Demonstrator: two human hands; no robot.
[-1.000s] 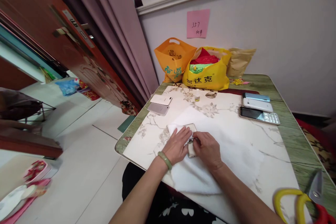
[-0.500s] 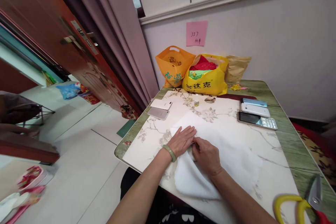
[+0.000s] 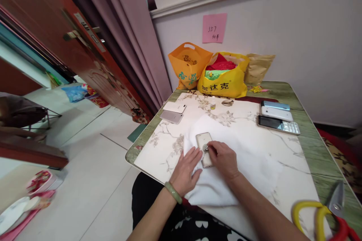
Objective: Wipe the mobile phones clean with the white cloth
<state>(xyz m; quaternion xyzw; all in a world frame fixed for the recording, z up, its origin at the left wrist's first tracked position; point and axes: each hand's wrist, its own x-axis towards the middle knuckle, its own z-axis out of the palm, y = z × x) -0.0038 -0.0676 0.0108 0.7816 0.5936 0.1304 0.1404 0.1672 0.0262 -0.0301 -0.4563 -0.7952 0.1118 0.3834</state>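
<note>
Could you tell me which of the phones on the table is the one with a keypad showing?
The keypad phone, nearest of the three at the table's right side; the others there show plain backs.

Worktop (image 3: 305, 147): open middle right of white cloth (image 3: 254, 158). Obstacles: bags (image 3: 223, 79) at back, phones (image 3: 278, 118) right, scissors (image 3: 325, 214) near corner.
</note>
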